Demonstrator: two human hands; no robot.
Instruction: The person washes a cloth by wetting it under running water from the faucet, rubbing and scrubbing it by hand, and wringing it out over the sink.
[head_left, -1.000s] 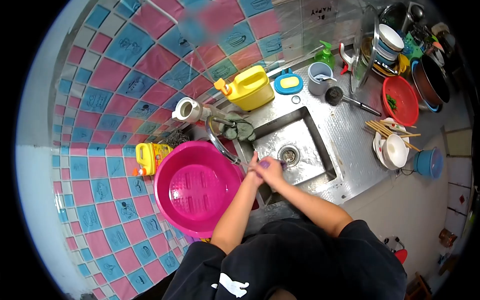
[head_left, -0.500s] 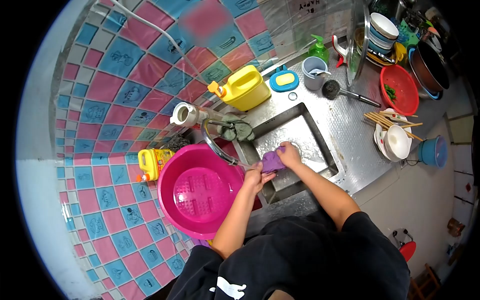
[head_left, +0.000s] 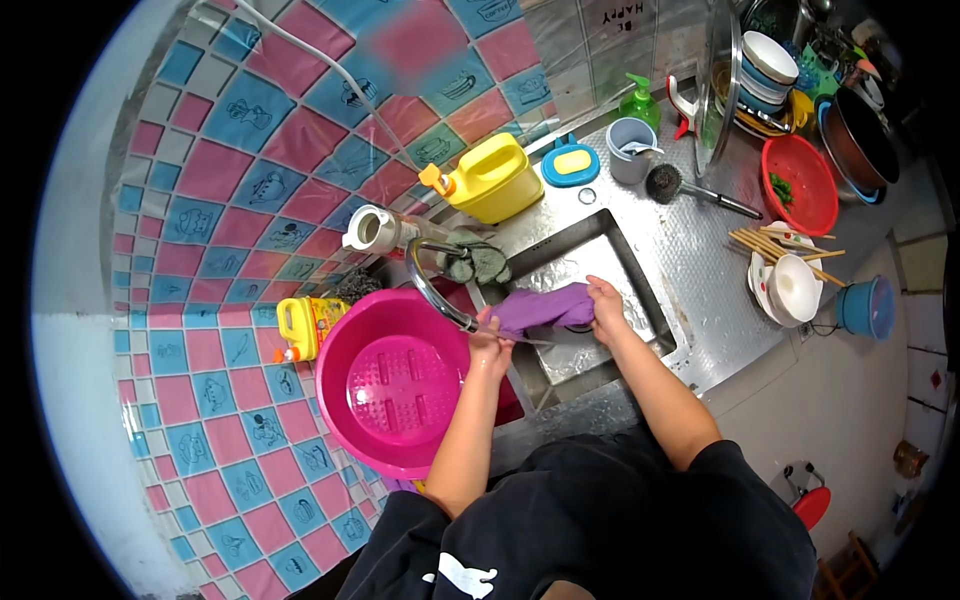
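Note:
A purple cloth (head_left: 545,308) is stretched between my two hands over the left part of the metal sink (head_left: 640,262). Its left end is in my left hand (head_left: 489,345), closed round it just under the spout of the curved faucet (head_left: 432,285). My right hand (head_left: 606,312) grips the other end above the middle of the basin, and the drain below is mostly hidden by the cloth. Water runs from the spout at the cloth's left side. A grey-green cloth (head_left: 478,262) hangs at the faucet's base.
The pink basin (head_left: 400,385) stands left of the sink. Behind are a yellow jug (head_left: 495,180), a soap dish (head_left: 571,163) and a grey cup (head_left: 630,150). To the right are a scrubber (head_left: 700,193), a red colander (head_left: 800,185), bowls (head_left: 795,290) and chopsticks (head_left: 775,245).
The purple cloth, bunched small between my hands before, is now spread out lengthwise. My hands have moved apart, the left one leftward and the right one rightward.

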